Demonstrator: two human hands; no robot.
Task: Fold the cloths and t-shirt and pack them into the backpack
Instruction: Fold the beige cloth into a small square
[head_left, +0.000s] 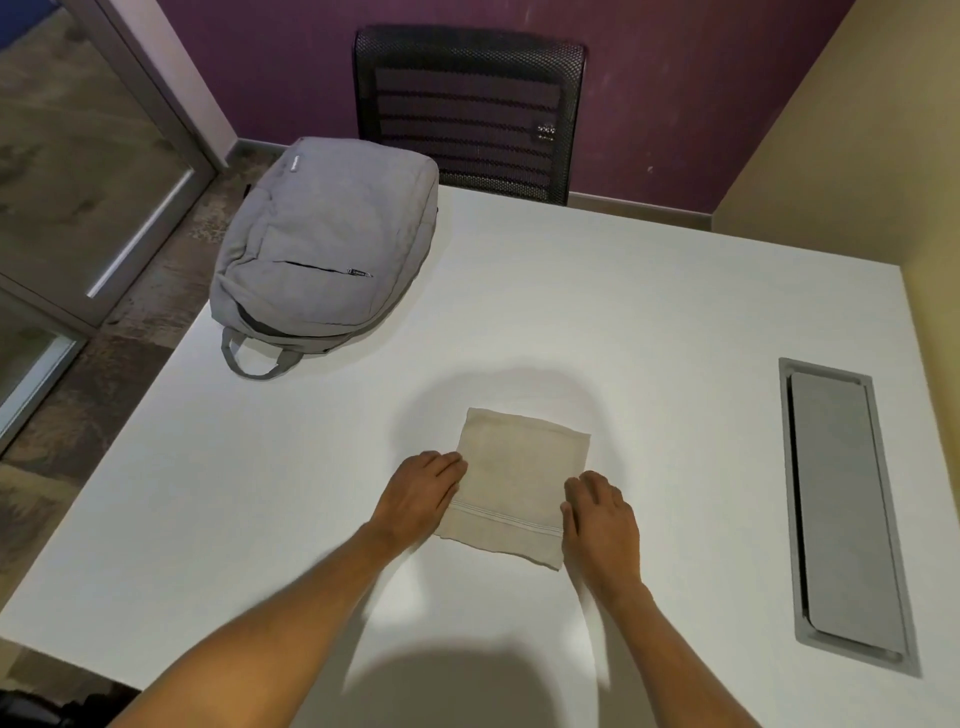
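A beige cloth (519, 475), folded into a small rectangle, lies flat on the white table (675, 322) in front of me. My left hand (423, 493) grips its left edge, with the fingertips curled under the fabric. At the right edge my right hand (597, 517) holds the cloth the same way. The grey backpack (327, 244) lies flat at the table's far left corner, its top handle towards me and its opening slightly parted. No t-shirt is in view.
A black mesh chair (467, 109) stands behind the table's far edge. A grey metal cable hatch (841, 499) is set into the table at the right. A beige partition (857, 130) borders the right side. The floor drops away to the left.
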